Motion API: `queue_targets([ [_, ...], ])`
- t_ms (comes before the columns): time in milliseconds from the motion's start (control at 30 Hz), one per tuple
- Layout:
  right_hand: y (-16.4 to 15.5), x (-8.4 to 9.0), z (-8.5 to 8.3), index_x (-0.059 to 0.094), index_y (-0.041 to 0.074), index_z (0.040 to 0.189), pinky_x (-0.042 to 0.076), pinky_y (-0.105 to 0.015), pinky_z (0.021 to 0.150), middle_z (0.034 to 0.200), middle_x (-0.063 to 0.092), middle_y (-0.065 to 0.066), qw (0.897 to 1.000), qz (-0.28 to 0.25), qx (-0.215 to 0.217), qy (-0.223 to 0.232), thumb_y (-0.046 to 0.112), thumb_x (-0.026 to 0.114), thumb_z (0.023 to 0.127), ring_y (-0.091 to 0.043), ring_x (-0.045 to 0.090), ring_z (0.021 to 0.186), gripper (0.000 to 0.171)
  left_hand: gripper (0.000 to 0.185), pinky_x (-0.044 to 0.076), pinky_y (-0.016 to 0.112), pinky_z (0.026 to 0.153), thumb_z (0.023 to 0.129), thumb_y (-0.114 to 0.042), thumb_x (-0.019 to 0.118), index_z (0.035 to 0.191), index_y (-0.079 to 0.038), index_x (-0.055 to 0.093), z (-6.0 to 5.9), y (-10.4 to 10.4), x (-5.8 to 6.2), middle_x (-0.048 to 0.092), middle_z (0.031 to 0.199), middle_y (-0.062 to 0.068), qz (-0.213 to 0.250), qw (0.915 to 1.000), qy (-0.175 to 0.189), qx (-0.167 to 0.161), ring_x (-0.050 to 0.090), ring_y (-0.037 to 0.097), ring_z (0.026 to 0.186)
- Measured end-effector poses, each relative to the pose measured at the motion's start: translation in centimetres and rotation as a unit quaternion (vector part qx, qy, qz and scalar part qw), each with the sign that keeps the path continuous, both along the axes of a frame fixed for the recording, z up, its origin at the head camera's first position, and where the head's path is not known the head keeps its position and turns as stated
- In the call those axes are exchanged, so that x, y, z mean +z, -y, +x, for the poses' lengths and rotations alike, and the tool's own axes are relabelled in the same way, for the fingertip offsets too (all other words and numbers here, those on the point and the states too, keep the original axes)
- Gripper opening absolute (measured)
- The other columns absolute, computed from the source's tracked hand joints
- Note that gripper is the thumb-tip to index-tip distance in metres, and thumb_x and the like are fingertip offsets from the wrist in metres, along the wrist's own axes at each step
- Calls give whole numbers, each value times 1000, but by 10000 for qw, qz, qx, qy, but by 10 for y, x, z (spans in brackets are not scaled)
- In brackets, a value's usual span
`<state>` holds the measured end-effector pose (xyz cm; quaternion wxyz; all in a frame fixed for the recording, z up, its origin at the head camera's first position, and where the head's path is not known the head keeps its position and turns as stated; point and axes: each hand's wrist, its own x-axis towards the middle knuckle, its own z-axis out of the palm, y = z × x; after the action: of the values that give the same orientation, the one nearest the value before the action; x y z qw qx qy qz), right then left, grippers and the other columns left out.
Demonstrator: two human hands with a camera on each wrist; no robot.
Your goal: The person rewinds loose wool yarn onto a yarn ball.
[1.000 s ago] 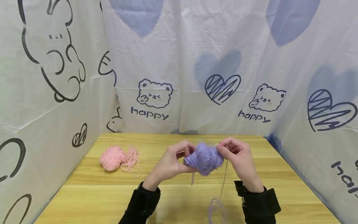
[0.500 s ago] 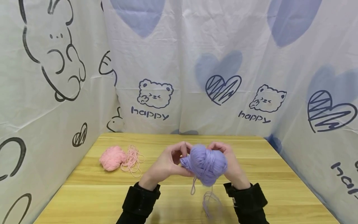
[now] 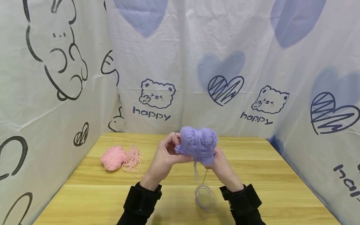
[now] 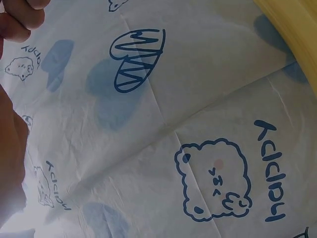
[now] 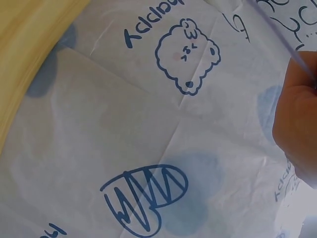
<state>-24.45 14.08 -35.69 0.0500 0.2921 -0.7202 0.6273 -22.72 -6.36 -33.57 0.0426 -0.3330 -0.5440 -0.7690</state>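
A purple ball of yarn point(image 3: 198, 143), bound round its middle with strands, is held up over the table in the head view. My left hand point(image 3: 161, 157) grips its left end between thumb and fingers. My right hand point(image 3: 223, 168) holds the ball's lower right side, its fingers mostly hidden behind the yarn. A short loop of yarn point(image 3: 195, 170) dangles under the ball. From near my right hand a long strand runs down to a loose purple coil point(image 3: 205, 197). In the right wrist view a purple strand point(image 5: 277, 32) stretches taut to the right hand point(image 5: 299, 119).
A pink ball of yarn point(image 3: 113, 158) lies at the table's left, with a loose pink tangle point(image 3: 133, 161) beside it. The wooden table point(image 3: 267, 187) is enclosed at the back and sides by white printed cloth point(image 3: 191, 68).
My right hand has moved from the ball's right end leftward and under it. The purple ball has turned, rising a little and shifting left; the hanging coil has swung left with it.
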Motion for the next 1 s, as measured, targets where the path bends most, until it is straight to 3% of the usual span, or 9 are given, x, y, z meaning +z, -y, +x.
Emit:
queue_targets([
  [100, -1, 1, 0, 39, 4, 69, 18, -32, 45, 55, 24, 2, 9984, 38, 531, 186, -2, 47, 93, -15, 20, 48, 26, 43, 54, 26, 84, 70, 11, 73, 79, -17, 41, 0, -1, 1, 58, 112, -5, 74, 9985, 230, 491, 58, 14, 101],
  [367, -3, 11, 9, 57, 0, 83, 26, -32, 45, 58, 32, -1, 9947, 847, 579, -15, 15, 53, 99, -13, 29, 50, 22, 40, 57, 24, 73, 73, 9, 74, 80, -8, 38, -6, -3, 0, 59, 116, 3, 390, 9854, 549, 1566, 59, 19, 102],
  [500, -9, 18, 16, 62, -1, 91, 32, -30, 47, 67, 46, 4, 9951, 736, 538, -376, 9, 55, 96, -13, 35, 54, 13, 38, 57, 29, 86, 71, 9, 76, 80, -1, 40, -9, -4, -3, 59, 118, 6, 135, 9817, 354, 1865, 58, 20, 108],
  [633, -18, 24, 22, 64, 0, 93, 34, -29, 48, 74, 53, 9, 9958, 466, 352, -706, 2, 57, 93, -12, 38, 56, 7, 38, 53, 32, 97, 70, 7, 78, 80, 0, 41, -11, -6, -5, 59, 117, 8, -401, 9791, -54, 1993, 56, 19, 110],
  [800, -29, 29, 27, 65, 5, 93, 34, -30, 48, 71, 55, 11, 9959, 242, -124, -857, 0, 59, 92, -12, 39, 56, 8, 36, 52, 34, 97, 70, 7, 78, 79, -4, 45, -13, -10, -10, 62, 114, 9, -1068, 9714, -623, 2026, 58, 18, 107],
  [1000, -38, 33, 28, 65, 3, 90, 31, -29, 46, 65, 51, 8, 9913, 129, -694, -1107, -1, 61, 90, -13, 36, 53, 6, 36, 56, 32, 91, 69, 9, 77, 77, -7, 46, -11, -14, -12, 64, 111, 8, -1670, 9655, -1287, 1528, 60, 19, 105],
])
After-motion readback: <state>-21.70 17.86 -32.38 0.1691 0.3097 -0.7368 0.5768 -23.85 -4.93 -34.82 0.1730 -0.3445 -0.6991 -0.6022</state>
